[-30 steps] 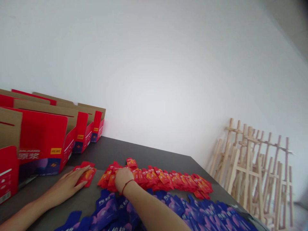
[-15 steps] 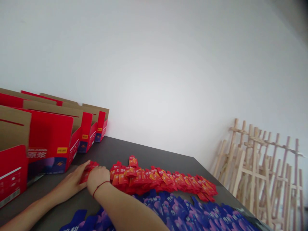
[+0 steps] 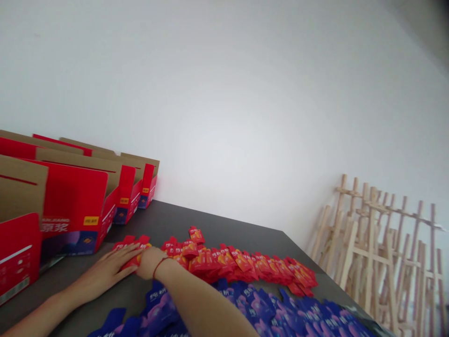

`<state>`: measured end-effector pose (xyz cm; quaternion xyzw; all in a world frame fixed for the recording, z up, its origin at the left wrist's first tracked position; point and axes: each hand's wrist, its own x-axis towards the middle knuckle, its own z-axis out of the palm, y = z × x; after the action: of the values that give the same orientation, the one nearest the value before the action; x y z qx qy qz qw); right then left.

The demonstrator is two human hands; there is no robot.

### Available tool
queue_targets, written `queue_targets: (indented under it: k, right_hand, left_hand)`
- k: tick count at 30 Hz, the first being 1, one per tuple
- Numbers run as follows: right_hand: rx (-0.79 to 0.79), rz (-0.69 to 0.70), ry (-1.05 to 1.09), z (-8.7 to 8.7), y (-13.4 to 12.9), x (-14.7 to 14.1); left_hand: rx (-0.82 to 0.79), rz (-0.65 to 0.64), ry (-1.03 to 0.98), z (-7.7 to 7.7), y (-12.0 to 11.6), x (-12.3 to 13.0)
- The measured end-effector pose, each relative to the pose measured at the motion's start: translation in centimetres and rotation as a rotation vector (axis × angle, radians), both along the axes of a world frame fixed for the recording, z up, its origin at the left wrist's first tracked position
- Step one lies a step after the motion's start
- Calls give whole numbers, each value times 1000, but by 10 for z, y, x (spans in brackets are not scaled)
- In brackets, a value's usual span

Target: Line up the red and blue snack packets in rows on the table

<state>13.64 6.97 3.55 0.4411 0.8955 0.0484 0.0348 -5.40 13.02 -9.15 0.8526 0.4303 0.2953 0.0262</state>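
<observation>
My left hand [image 3: 105, 269] lies with its fingers together over a small bunch of red sachets [image 3: 131, 248] on the dark tabletop [image 3: 196, 223]. My right hand [image 3: 150, 262], with a thin red cord on its wrist, sits against the left fingertips at the bunch's right end. Its curled fingers are hidden. Just to the right, a long, overlapping row of red and orange sachets [image 3: 242, 264] runs across the table. Below it, under my right forearm, lies a mass of blue-purple sachets [image 3: 259, 311].
Several open red-and-cardboard display boxes [image 3: 77, 206] stand in a line along the table's left side, close to my left hand. A white wall [image 3: 224, 103] rises behind the table. Wooden frames [image 3: 375, 252] lean beyond the table's right edge.
My right hand has moved left from the red row to my left hand. The bunch under my left hand looks larger, and the row's left end has shortened.
</observation>
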Motion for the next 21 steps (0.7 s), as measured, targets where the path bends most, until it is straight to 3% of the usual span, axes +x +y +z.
queue_targets:
  k: [3,6,9,13,17,21]
  right_hand:
    - [34,-197,74,15,-16,39]
    - [-30,-331,8,14,-28,66]
    - [-55,-320,-3,-2,-33,73]
    - [31,-240,-5,-15,-36,72]
    - [-8,-226,-75,-8,-40,72]
    - [11,-301,-23,2,-44,72]
  left_hand:
    - [-8,13,46,4,-2,2]
    - [-13,5,34,9,-3,3]
    - [-10,10,1,15,-3,5]
    - [-35,2,20,25,-3,11]
    - [-50,-26,41,32,0,15]
    - [-18,-23,12,30,3,14]
